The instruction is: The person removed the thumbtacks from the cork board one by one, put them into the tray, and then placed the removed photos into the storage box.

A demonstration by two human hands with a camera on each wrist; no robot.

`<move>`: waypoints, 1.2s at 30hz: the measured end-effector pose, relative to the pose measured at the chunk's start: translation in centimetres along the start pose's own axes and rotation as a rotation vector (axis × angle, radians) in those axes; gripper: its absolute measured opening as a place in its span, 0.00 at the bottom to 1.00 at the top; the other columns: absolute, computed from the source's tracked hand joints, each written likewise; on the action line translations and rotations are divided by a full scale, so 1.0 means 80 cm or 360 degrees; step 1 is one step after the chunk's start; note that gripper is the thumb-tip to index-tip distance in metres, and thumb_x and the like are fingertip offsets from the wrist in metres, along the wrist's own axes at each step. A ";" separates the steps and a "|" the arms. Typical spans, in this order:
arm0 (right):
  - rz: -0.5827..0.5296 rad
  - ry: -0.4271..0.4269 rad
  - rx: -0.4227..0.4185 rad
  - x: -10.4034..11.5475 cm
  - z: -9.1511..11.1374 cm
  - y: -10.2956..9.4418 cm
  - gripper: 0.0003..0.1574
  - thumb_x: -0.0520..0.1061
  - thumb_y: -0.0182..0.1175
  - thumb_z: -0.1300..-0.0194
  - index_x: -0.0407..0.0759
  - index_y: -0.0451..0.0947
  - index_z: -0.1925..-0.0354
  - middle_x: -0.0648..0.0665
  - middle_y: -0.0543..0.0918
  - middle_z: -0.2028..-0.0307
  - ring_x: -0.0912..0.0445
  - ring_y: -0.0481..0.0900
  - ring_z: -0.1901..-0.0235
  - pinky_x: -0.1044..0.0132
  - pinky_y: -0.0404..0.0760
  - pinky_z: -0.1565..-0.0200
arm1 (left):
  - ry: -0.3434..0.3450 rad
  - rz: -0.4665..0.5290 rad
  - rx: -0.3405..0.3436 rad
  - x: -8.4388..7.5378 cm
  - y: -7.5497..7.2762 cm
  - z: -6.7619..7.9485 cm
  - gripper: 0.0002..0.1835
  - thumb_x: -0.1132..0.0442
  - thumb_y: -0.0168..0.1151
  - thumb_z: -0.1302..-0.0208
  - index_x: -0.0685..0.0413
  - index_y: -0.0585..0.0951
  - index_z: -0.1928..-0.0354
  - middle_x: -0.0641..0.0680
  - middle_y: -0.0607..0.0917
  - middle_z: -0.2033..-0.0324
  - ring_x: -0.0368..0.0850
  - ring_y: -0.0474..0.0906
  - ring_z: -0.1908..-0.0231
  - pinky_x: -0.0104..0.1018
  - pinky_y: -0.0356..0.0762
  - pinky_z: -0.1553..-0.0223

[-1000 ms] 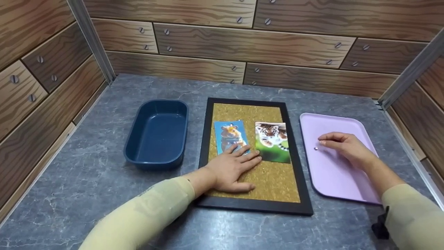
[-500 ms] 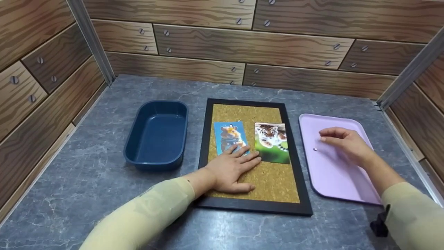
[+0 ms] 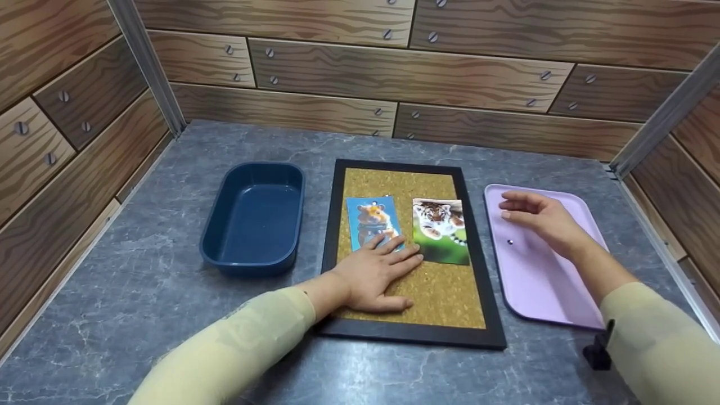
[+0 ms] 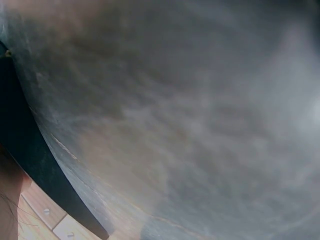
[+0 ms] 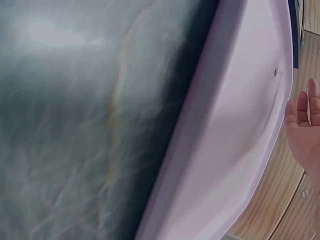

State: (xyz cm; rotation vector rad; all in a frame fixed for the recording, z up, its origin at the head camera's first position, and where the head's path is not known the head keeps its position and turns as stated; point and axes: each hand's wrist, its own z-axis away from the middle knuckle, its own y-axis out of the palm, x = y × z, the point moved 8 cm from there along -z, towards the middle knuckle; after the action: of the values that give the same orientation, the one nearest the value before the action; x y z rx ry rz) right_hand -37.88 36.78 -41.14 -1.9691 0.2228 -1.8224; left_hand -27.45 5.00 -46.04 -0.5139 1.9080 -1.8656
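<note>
In the head view my left hand [image 3: 374, 278] lies flat with fingers spread on a black-framed cork board [image 3: 439, 304]. Its fingertips rest on the lower part of a hamster picture [image 3: 374, 216], which has a small shiny pin head [image 3: 374, 202] near its top. To the right lies a tiger cub picture [image 3: 441, 230]. My right hand [image 3: 545, 222] is over a lilac tray [image 3: 540, 298], thumb and forefinger close together; I cannot tell whether something tiny is between them. Below its fingertips, a small shiny pin [image 3: 510, 242] lies on the tray.
A deep dark blue tub [image 3: 259, 225] stands left of the board on the grey marbled table [image 3: 169, 315]. Wood-patterned walls [image 3: 337, 73] enclose the back and sides. The left wrist view shows mostly blurred tabletop [image 4: 200, 125].
My right hand has moved up and to the left over the tray, away from the small pin. The left hand stays in place on the board.
</note>
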 end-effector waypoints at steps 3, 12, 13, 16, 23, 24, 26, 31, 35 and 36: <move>-0.0015 0.0000 0.0024 0.006 -0.006 0.009 0.34 0.43 0.70 0.27 0.33 0.74 0.29 0.51 0.88 0.45 0.66 0.83 0.47 0.76 0.80 0.48 | 0.0003 -0.0003 -0.0005 0.000 -0.001 0.000 0.48 0.25 0.36 0.24 0.45 0.48 0.13 0.50 0.49 0.15 0.54 0.40 0.16 0.56 0.38 0.19; 0.0022 0.0057 0.0096 0.018 -0.020 0.032 0.40 0.47 0.68 0.25 0.33 0.68 0.24 0.33 0.80 0.33 0.66 0.81 0.43 0.75 0.79 0.46 | -0.0006 -0.0002 0.0010 0.000 -0.001 0.001 0.48 0.25 0.36 0.24 0.45 0.48 0.13 0.49 0.49 0.15 0.54 0.39 0.16 0.56 0.38 0.19; 0.0014 0.0065 0.0105 0.018 -0.022 0.035 0.40 0.47 0.68 0.25 0.34 0.67 0.24 0.31 0.78 0.32 0.66 0.81 0.43 0.75 0.78 0.45 | -0.0008 -0.0001 0.0014 0.000 -0.001 0.001 0.48 0.25 0.37 0.24 0.44 0.48 0.13 0.49 0.49 0.15 0.54 0.39 0.16 0.56 0.38 0.19; -0.0001 0.0062 0.0124 0.020 -0.026 0.041 0.40 0.47 0.68 0.24 0.34 0.67 0.24 0.30 0.77 0.31 0.64 0.80 0.40 0.75 0.78 0.44 | -0.0012 -0.0006 0.0020 0.000 -0.001 0.000 0.48 0.25 0.37 0.24 0.44 0.48 0.13 0.49 0.49 0.15 0.53 0.39 0.16 0.56 0.38 0.19; -0.0049 0.0029 0.0145 0.027 -0.029 0.051 0.38 0.46 0.68 0.25 0.35 0.68 0.24 0.35 0.80 0.32 0.59 0.81 0.38 0.74 0.78 0.43 | -0.0001 -0.0008 0.0023 0.000 -0.001 0.000 0.48 0.25 0.37 0.24 0.45 0.48 0.13 0.49 0.48 0.15 0.54 0.39 0.16 0.55 0.37 0.19; -0.0055 0.0024 0.0144 0.028 -0.030 0.052 0.38 0.46 0.68 0.25 0.35 0.69 0.24 0.35 0.80 0.32 0.60 0.81 0.38 0.74 0.78 0.43 | -0.0002 -0.0008 0.0023 0.000 0.000 0.000 0.48 0.25 0.37 0.24 0.45 0.48 0.13 0.49 0.48 0.15 0.54 0.39 0.16 0.55 0.37 0.19; -0.0056 0.0009 0.0147 0.029 -0.031 0.054 0.38 0.46 0.68 0.25 0.35 0.69 0.24 0.35 0.80 0.32 0.61 0.81 0.38 0.74 0.78 0.43 | -0.0003 -0.0008 0.0024 0.000 0.000 0.000 0.48 0.25 0.37 0.24 0.44 0.48 0.13 0.49 0.48 0.15 0.54 0.39 0.16 0.55 0.37 0.19; -0.0045 -0.0005 0.0152 0.032 -0.035 0.059 0.39 0.43 0.67 0.24 0.34 0.67 0.23 0.29 0.76 0.30 0.64 0.81 0.40 0.75 0.78 0.43 | -0.0006 -0.0001 0.0027 0.000 0.000 0.000 0.48 0.25 0.37 0.24 0.44 0.47 0.13 0.49 0.48 0.15 0.54 0.38 0.16 0.55 0.37 0.19; -0.0028 0.0033 0.0173 0.032 -0.036 0.062 0.41 0.43 0.66 0.23 0.34 0.63 0.21 0.29 0.74 0.29 0.60 0.79 0.36 0.76 0.76 0.42 | -0.0005 0.0004 0.0027 0.001 0.000 0.000 0.48 0.25 0.37 0.24 0.44 0.47 0.13 0.49 0.48 0.15 0.54 0.38 0.16 0.55 0.36 0.19; -0.0021 0.0041 0.0180 0.032 -0.036 0.064 0.42 0.44 0.66 0.23 0.34 0.62 0.20 0.29 0.73 0.28 0.57 0.78 0.34 0.76 0.76 0.41 | -0.0005 0.0006 0.0029 0.001 0.000 0.000 0.48 0.25 0.37 0.24 0.44 0.47 0.13 0.49 0.48 0.15 0.54 0.38 0.16 0.55 0.35 0.19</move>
State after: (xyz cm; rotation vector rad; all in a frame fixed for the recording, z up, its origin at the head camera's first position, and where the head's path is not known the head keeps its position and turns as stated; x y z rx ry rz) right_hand -39.50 30.59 -40.87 -1.8748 0.1118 -1.8283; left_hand -27.48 4.95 -46.07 -0.5070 1.8872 -1.8767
